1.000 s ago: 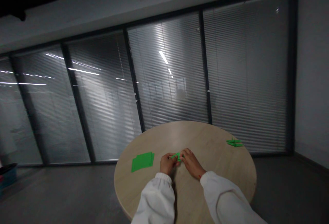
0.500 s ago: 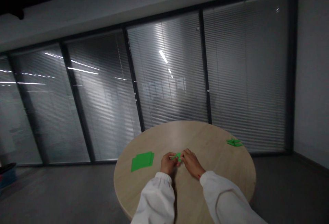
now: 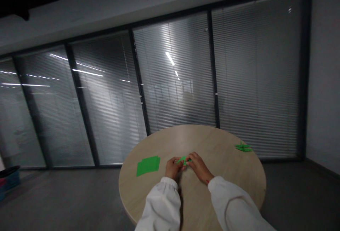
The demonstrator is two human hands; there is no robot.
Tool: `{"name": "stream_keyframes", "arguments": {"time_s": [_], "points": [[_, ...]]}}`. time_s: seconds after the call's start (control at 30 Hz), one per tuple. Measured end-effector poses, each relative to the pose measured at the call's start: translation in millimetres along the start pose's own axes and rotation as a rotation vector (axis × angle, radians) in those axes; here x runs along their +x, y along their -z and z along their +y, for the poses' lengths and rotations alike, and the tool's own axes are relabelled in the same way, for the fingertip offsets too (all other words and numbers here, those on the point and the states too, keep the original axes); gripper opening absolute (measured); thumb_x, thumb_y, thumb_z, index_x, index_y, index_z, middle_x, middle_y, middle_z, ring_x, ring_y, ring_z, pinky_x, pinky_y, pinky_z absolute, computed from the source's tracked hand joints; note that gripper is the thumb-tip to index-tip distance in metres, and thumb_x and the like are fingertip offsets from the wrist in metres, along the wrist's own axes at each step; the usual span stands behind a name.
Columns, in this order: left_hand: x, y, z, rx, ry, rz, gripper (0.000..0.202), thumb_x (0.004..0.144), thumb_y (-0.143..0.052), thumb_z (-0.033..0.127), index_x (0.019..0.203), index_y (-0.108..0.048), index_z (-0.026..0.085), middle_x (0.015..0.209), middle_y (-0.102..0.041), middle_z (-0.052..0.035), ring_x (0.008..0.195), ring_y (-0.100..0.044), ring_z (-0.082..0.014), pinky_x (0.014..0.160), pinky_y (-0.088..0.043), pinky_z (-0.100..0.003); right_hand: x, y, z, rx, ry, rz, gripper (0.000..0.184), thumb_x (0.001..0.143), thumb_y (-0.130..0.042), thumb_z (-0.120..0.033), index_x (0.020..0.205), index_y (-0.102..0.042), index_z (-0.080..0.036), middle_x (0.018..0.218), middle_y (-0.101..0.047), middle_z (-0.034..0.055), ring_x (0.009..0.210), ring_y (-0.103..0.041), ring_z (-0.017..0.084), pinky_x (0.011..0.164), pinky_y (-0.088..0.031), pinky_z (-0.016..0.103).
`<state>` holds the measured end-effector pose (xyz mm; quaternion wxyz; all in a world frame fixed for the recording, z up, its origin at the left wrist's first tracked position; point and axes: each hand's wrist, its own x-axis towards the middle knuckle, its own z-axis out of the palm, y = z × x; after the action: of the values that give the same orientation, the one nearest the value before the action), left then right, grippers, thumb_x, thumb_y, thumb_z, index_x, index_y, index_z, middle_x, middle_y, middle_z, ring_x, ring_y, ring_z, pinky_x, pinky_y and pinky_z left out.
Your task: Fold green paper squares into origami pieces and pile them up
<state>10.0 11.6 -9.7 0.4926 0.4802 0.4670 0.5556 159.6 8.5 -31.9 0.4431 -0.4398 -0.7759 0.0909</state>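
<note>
My left hand [image 3: 173,167] and my right hand [image 3: 198,167] meet near the middle of a round light-wood table [image 3: 212,146]. Between their fingertips they pinch a small piece of folded green paper [image 3: 182,160]. Its exact shape is partly hidden by my fingers. Left of my hands lies a small stack of green paper sheets [image 3: 148,166]. A finished-looking green origami figure [image 3: 243,148] rests near the far right rim, out of reach of my fingertips. White gathered sleeves [image 3: 162,202] cover both forearms.
Behind the table stands a wall of dark-framed glass panels with closed horizontal blinds [image 3: 175,75]. A blue bin [image 3: 9,179] with a dark rim sits on the grey floor at the far left. A white wall [image 3: 322,64] closes off the right side.
The whole view has shifted slightly. My hands remain together on the folded green paper, with only small finger movement.
</note>
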Motion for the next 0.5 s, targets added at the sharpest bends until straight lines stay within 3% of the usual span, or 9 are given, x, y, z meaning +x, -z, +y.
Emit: {"name": "stream_keyframes", "arguments": {"time_s": [0.27, 0.37, 0.5], "points": [[0.3, 3.5, -2.8, -0.101, 0.067, -0.054, 0.026, 0.051, -0.08, 0.018, 0.068, -0.061, 0.014, 0.052, -0.063, 0.0021, 0.048, -0.06, -0.0117, 0.051, -0.05, -0.021, 1.2, 6.1, -4.1, -0.014, -0.004, 0.043, 0.007, 0.083, -0.06, -0.019, 0.083, -0.066, -0.024, 0.095, -0.059, 0.0024, 0.095, -0.052, 0.018, 0.085, -0.04, 0.03], [0.0, 2.9, -3.4, -0.021, 0.043, -0.063, 0.024, 0.051, -0.08, 0.017, 0.065, -0.06, 0.015, 0.05, -0.063, 0.0027, 0.044, -0.058, -0.0108, 0.047, -0.048, -0.021, 0.3, 6.4, -6.6, -0.08, -0.025, 0.023, 0.008, 0.083, -0.059, -0.019, 0.082, -0.065, -0.024, 0.097, -0.059, 0.0023, 0.097, -0.051, 0.019, 0.086, -0.038, 0.03], [1.4, 1.9, -6.6, 0.195, -0.089, -0.004, 0.019, 0.054, -0.076, 0.011, 0.065, -0.06, 0.016, 0.046, -0.061, 0.004, 0.041, -0.055, -0.0097, 0.043, -0.043, -0.018, -1.1, 6.5, -13.4, -0.191, -0.021, -0.026, 0.011, 0.084, -0.057, -0.015, 0.085, -0.063, -0.024, 0.1, -0.058, 0.0026, 0.101, -0.049, 0.02, 0.087, -0.037, 0.031]]}}
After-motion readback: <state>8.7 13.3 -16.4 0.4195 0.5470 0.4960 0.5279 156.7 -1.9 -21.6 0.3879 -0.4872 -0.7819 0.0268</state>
